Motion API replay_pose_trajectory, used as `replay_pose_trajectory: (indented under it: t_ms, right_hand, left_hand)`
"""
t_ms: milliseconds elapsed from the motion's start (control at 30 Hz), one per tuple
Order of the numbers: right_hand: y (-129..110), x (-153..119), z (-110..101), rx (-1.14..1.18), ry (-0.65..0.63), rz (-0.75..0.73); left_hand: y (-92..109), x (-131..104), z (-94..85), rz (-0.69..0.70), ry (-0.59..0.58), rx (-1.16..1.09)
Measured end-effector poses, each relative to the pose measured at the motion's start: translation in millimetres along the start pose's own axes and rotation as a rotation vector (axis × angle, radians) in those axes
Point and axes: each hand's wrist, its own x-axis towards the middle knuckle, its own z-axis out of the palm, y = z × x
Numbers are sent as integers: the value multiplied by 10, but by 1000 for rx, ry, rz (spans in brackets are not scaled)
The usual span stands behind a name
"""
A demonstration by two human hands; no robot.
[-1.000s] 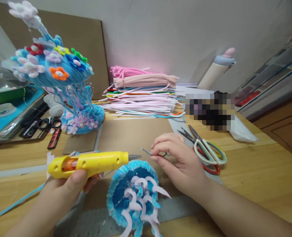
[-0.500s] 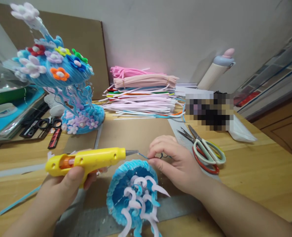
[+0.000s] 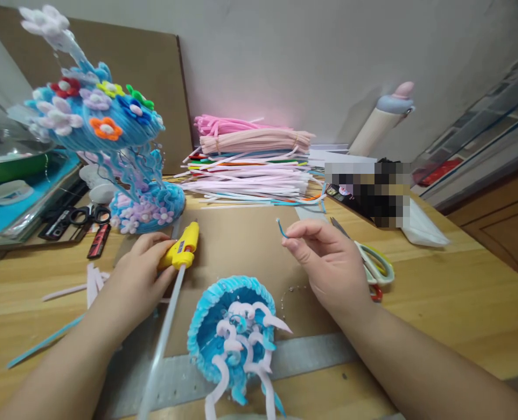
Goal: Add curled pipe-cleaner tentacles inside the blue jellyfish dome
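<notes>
My left hand (image 3: 140, 268) is closed on a yellow hot glue gun (image 3: 185, 244), whose nozzle points to the back over the cardboard. A long translucent glue stick (image 3: 167, 332) runs out of its rear toward me. Between thumb and forefinger, my right hand (image 3: 329, 256) pinches a short thin blue wire (image 3: 280, 228), bent upward with a pale blob at its tip. Between my hands sits a blue fuzzy pipe-cleaner jellyfish (image 3: 228, 286), its hollow underside facing me. Curled white and blue tentacles (image 3: 219, 385) hang from it.
At the left stands a flowered blue jellyfish ornament (image 3: 105, 125). Pipe-cleaner bundles (image 3: 250, 166) lie along the wall. Scissors (image 3: 379, 268) rest beside my right hand, with a beaded strand (image 3: 287, 294) on the cardboard (image 3: 233, 239). A capped bottle (image 3: 377, 125) stands at the back right.
The glue gun has turned from pointing right to pointing away from me, and its nozzle has left the wire. My right hand has moved slightly right and up with the wire.
</notes>
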Motion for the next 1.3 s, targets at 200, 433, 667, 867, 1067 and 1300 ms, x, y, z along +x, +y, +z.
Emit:
replay_pose_trajectory:
  t_ms: [200, 433, 667, 867, 1067, 1300]
  right_hand:
    - [-104, 24, -40, 36, 58, -42]
    - [-536, -79, -213, 84, 19, -109]
    - [-605, -395, -352, 190, -91, 71]
    - [-691, -527, -310, 216, -109, 66]
    - [-766, -570, -176, 102, -16, 52]
    - [-787, -578, 7, 134, 59, 41]
  left_hand:
    - [90, -48, -111, 67, 20, 115]
    - [706, -258, -288, 17, -134, -364]
    - [789, -211, -171, -68, -317, -407]
    - [742, -207, -103, -272, -174, -791]
    - [811, -197, -221, -577, -235, -1391]
    - [877, -197, -348, -764, -234, -1737]
